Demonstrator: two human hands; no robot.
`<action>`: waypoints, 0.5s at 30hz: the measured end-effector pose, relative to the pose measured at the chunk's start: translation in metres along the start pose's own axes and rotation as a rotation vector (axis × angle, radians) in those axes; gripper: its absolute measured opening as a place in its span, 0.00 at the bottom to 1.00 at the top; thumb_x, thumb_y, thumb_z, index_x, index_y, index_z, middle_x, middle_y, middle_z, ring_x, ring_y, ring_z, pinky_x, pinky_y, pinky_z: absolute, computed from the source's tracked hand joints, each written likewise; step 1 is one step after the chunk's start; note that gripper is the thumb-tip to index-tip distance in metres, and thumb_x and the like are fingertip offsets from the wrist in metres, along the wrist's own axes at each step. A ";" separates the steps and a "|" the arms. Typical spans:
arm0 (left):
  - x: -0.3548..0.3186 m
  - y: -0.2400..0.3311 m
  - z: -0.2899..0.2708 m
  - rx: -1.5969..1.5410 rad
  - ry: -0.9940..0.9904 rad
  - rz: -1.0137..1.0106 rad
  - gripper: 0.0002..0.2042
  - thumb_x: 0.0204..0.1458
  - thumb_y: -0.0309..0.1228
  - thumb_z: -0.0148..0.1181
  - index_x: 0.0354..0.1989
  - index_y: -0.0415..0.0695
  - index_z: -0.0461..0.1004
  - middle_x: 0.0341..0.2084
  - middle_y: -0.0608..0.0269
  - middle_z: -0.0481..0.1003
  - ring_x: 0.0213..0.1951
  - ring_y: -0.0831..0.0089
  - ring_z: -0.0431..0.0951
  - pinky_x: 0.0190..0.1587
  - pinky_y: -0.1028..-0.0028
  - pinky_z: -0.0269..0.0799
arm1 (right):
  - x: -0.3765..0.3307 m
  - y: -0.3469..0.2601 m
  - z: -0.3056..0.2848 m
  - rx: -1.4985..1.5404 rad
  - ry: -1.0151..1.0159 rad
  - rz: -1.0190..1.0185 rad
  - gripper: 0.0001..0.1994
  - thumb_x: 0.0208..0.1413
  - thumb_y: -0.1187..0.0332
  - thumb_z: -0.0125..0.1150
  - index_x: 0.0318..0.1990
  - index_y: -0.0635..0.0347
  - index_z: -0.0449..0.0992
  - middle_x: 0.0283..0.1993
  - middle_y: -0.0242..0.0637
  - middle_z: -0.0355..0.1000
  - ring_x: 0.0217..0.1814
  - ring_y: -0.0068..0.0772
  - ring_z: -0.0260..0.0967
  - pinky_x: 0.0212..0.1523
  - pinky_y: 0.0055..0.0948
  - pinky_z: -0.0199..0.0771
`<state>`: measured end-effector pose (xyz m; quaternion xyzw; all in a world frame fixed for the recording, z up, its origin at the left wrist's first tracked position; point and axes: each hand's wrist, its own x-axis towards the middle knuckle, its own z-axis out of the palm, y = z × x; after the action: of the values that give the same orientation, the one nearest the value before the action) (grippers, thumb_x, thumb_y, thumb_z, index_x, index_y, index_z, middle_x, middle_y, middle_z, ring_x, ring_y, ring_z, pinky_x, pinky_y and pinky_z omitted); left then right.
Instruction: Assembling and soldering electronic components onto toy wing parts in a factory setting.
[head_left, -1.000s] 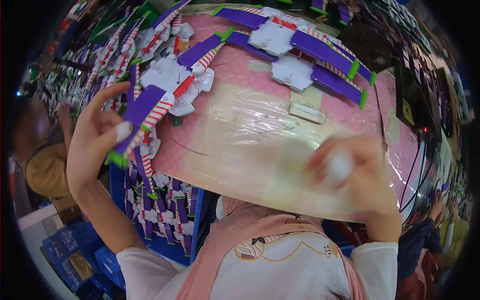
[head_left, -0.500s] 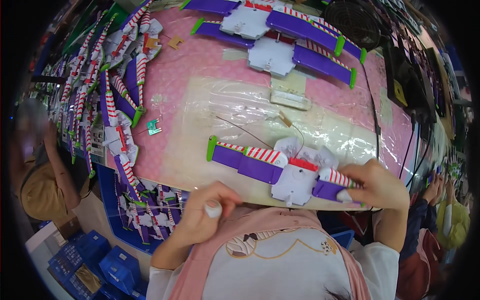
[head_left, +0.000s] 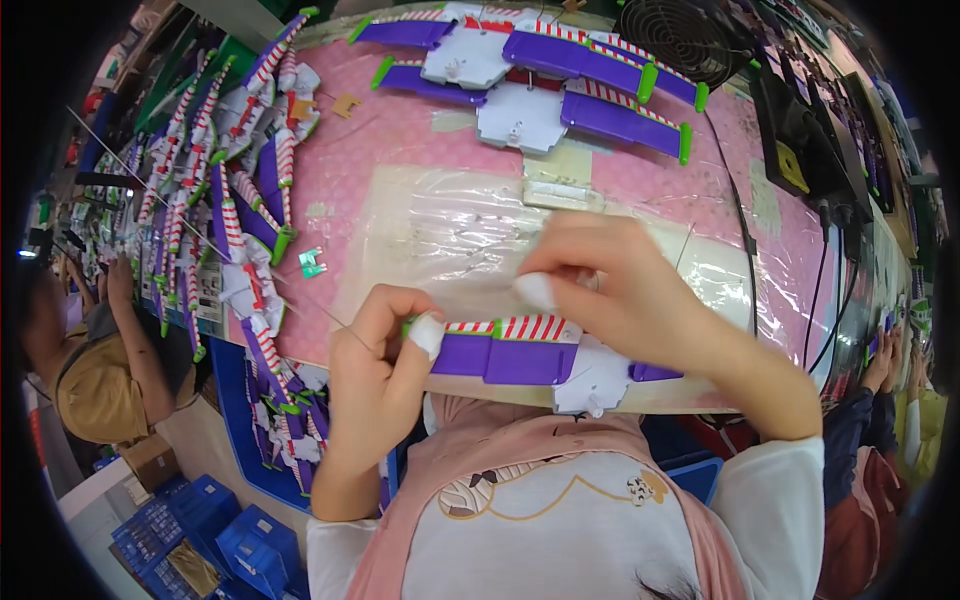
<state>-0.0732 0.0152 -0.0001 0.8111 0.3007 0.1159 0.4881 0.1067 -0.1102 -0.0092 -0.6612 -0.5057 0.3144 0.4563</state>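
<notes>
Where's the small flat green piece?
Head view, left: the flat green piece lies on the pink mat, just right of the winged parts and beyond the left hand.

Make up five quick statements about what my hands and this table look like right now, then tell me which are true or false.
1. The left hand is at the left end of a purple-and-white winged part, with the right hand farther right. True.
2. Both hands lie flat with fingers spread. False: the fingers of both are bent.
3. Each thumb wears a white wrap. True.
4. Other winged parts lie toward the far side of the pink tabletop. True.
5. No small piece lies on the tabletop left of the hands. False: a small green piece lies there.
</notes>
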 end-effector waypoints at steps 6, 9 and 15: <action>0.037 0.034 0.036 0.479 -0.001 0.388 0.06 0.39 0.27 0.59 0.26 0.39 0.72 0.21 0.59 0.69 0.19 0.63 0.70 0.22 0.69 0.65 | -0.057 0.009 0.019 -0.205 0.346 -0.458 0.07 0.35 0.77 0.62 0.27 0.64 0.74 0.25 0.37 0.68 0.24 0.33 0.65 0.23 0.28 0.64; 0.056 0.034 0.072 0.532 -0.287 0.371 0.07 0.38 0.29 0.60 0.26 0.40 0.74 0.24 0.59 0.70 0.23 0.62 0.72 0.26 0.69 0.67 | -0.057 0.007 0.024 -0.272 0.272 -0.592 0.09 0.33 0.79 0.62 0.28 0.65 0.74 0.27 0.39 0.71 0.24 0.33 0.66 0.23 0.28 0.64; 0.073 0.027 0.058 0.297 -0.262 0.406 0.11 0.39 0.23 0.53 0.33 0.42 0.73 0.26 0.57 0.70 0.25 0.59 0.72 0.27 0.67 0.67 | -0.068 0.012 0.018 0.252 0.359 -0.070 0.06 0.38 0.79 0.61 0.28 0.65 0.74 0.26 0.40 0.70 0.25 0.34 0.67 0.25 0.27 0.67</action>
<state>0.0230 0.0080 -0.0134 0.9254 0.0802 0.0600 0.3655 0.0761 -0.1712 -0.0305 -0.6262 -0.3958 0.2365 0.6287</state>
